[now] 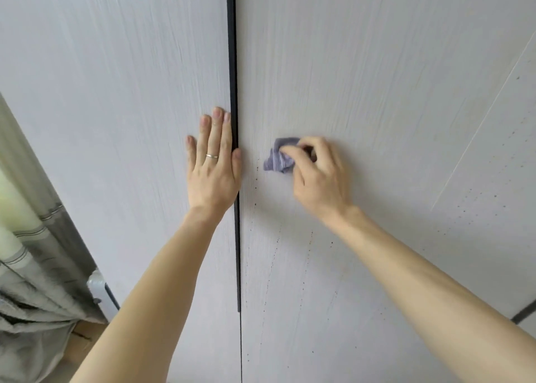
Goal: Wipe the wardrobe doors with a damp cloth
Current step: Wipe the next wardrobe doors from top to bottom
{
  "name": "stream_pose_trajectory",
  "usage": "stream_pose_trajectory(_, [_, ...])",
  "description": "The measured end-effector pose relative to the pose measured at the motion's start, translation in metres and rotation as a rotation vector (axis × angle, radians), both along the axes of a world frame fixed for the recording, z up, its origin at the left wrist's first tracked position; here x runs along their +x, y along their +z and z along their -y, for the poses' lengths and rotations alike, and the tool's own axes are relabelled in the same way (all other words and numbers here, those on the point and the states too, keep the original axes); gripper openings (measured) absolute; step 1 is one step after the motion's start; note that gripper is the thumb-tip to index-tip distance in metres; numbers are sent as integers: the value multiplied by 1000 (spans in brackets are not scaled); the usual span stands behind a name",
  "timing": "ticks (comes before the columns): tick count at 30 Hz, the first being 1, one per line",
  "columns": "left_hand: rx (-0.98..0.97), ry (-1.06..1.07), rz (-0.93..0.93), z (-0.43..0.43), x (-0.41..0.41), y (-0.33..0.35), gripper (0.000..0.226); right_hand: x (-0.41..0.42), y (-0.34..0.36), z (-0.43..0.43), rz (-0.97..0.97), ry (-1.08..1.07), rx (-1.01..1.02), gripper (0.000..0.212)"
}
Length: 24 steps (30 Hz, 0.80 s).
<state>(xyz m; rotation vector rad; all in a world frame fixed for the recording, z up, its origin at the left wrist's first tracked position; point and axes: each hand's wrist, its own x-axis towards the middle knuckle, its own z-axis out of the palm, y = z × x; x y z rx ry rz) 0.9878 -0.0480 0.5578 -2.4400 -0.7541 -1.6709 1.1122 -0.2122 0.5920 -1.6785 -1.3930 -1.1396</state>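
Two pale grey wood-grain wardrobe doors fill the view, the left door [116, 92] and the right door [362, 78], split by a dark vertical handle strip [232, 63]. My left hand [213, 165], wearing a ring, lies flat on the left door with straight fingers, its thumb at the strip. My right hand [319, 174] grips a bunched purple cloth [280, 158] and holds it against the right door at mid height. Small dark specks dot the right door below and to the right of the cloth.
A grey curtain [34, 266] hangs at the lower left beside the wardrobe. A white object [98, 287] stands between curtain and door. Another door seam [478, 121] runs diagonally at the right, with a dark handle strip [525, 314] near the lower right edge.
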Motion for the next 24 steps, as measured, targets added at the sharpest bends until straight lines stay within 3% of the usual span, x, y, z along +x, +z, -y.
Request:
stream_pose_trajectory(4, [121,32,-1,-10,0,-19,59,0,54,-14,28,-29,140,37])
stream_pose_trajectory(7, [235,-1,-112,-23,-13,-62,63,-3,20,-22,88,-12,139,29])
stream_pose_trajectory(11, [274,-31,-183,-36,-40,-123,61,-1,-85,-17,357,-2,-211,31])
stream_pose_trajectory(14, [308,-51,-214,-45,-51,-129,60,-5,-112,-14,345,-31,-305,38])
stream_pose_trajectory(21, [268,-54,-207,-45,-51,-130,59,-30,10,-43,154,-147,89,35])
stream_pose_trajectory(24, [257,-70,-198,-44,-50,-131,60,-29,3,-50,150,-148,148,35])
